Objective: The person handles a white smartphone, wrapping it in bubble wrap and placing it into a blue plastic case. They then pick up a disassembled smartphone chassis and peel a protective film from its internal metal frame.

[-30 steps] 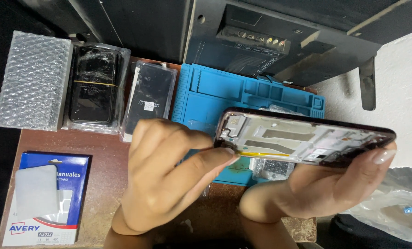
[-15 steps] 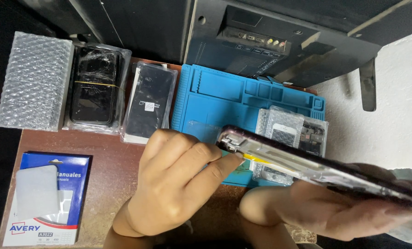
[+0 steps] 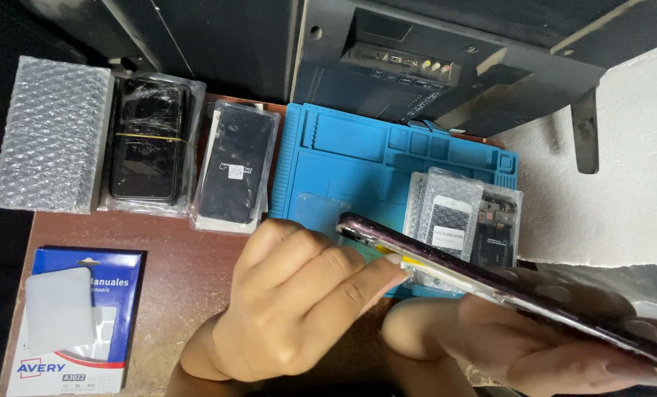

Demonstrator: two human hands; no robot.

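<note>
The right hand (image 3: 534,345) cradles a dark phone frame (image 3: 505,290) (seen edge-on) above the blue mat (image 3: 350,158) on the desk. The left hand (image 3: 292,309), fingers curled, presses its fingertip (image 3: 395,268) against the frame's near edge.

The dark purple phone frame (image 3: 505,294) is held edge-on and tilted — its near end low at the right, its far corner raised above the blue mat — with a yellow strip showing inside.

Probably a phone repair bench: a blue repair mat (image 3: 358,165), bagged phone screens (image 3: 234,167) and bubble wrap (image 3: 52,136).
</note>
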